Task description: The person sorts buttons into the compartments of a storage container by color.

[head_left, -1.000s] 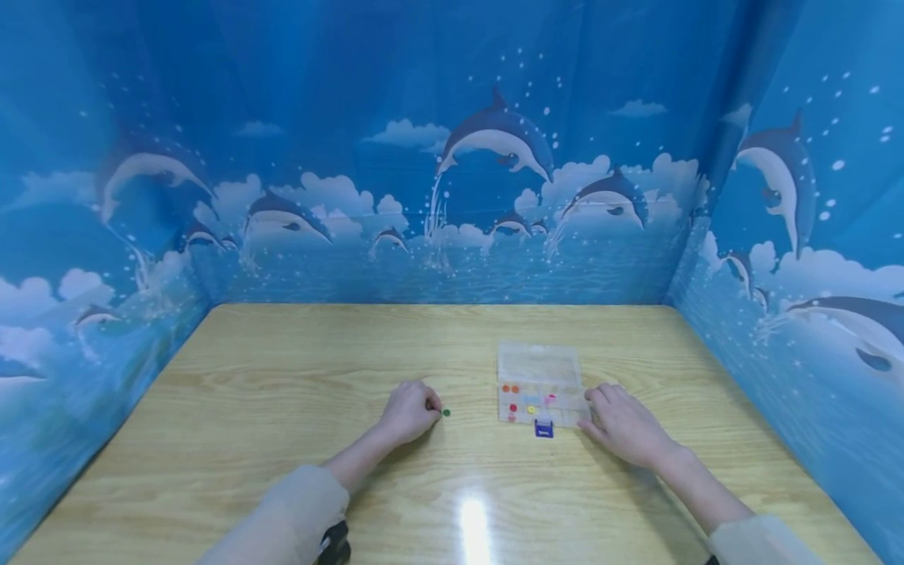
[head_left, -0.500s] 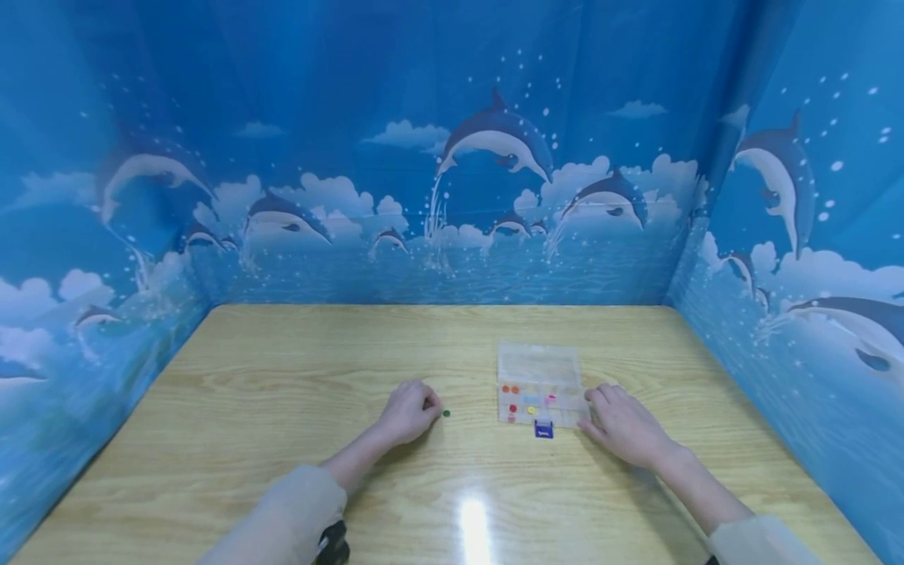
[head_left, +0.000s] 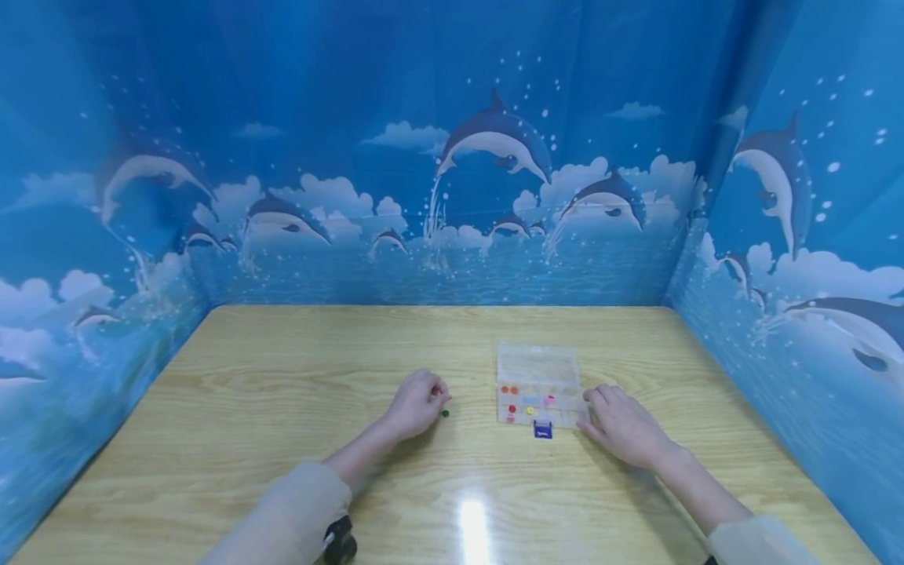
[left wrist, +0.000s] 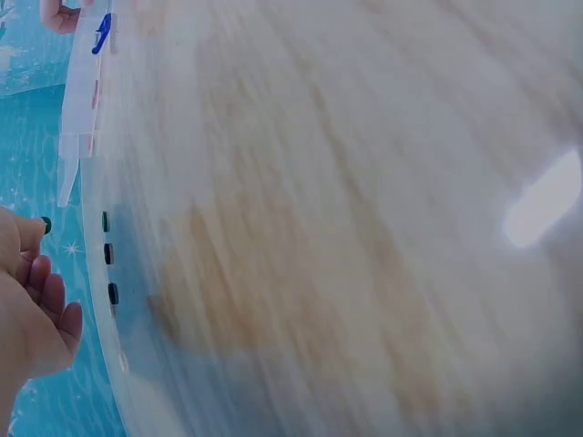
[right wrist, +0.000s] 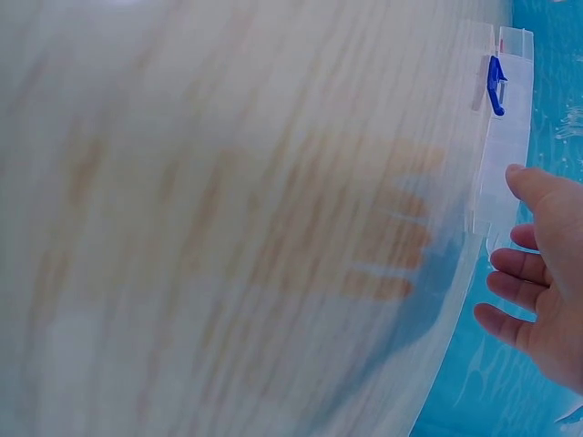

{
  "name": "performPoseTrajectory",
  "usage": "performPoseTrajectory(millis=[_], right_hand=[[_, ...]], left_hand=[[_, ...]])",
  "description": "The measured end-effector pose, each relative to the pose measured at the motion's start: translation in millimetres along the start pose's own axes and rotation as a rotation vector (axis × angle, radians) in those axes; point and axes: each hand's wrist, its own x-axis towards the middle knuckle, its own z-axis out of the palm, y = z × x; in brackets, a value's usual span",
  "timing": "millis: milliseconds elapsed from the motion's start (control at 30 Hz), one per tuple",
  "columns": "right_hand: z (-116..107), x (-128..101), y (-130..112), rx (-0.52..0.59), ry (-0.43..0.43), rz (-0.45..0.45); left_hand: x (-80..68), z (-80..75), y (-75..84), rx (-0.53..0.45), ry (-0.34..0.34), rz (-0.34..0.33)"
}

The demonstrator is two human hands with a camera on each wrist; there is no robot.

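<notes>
Left hand (head_left: 417, 404): narrow pinch, thumb and finger closed on one small green piece (left wrist: 46, 224), which sits at the very tips. The piece looks clear of the table (head_left: 339, 345) in the left wrist view. Three more green pieces (left wrist: 107, 253) lie in a row on the wood below; from the head I make out only one, just beside my fingertips on the near side.

Right hand (head_left: 621, 424): gripping nothing, fingers loosely bent, thumb tip at the right side of the clear box (head_left: 569, 417); whether it truly presses I cannot tell. The box lies to the right of my left hand, lid (head_left: 538, 364) laid back to the far side, blue latch (head_left: 542, 429) toward me. Orange pieces (head_left: 514, 390), a red piece (head_left: 512, 409) and a yellow piece (head_left: 530, 410) sit in its compartments.

Technique, my judgement: pinch by the edges, lightly, since a thin piece could flip out; lift straight so the row isn't brushed; keep the right hand's bracing gentle, lest the light box slide.
</notes>
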Motion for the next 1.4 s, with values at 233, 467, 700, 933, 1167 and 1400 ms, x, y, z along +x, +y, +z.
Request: performPoseTrajectory(millis=[233, 467, 700, 933, 1167, 1400], right_hand=[[0.6, -0.3, 0.8, -0.006, -0.002, -0.009], [1.0, -0.3, 1.1, 0.002, -0.007, 0.001], [-0.2, -0.3, 0.0, -0.005, -0.001, -0.003], [-2.0, 0.1, -2.2, 0.0, 0.0, 0.004], [-2.9, -0.4, -4.0, 0.01, 0.003, 0.008], [-2.3, -0.3, -4.3, 0.009, 0.014, 0.004]], left_hand=[[4.1, 4.8, 7.6, -0.014, 0.003, 0.051], [13.3, 12.0, 16.9, 0.013, 0.046, 0.114], [22.1, 18.0, 32.7, -0.018, 0.029, 0.127], [29.6, 24.5, 46.7, -0.041, -0.022, 0.109], [35.9, 35.2, 57.0, -0.074, -0.039, 0.082], [39.1, 47.4, 67.6, -0.087, -0.062, 0.101]])
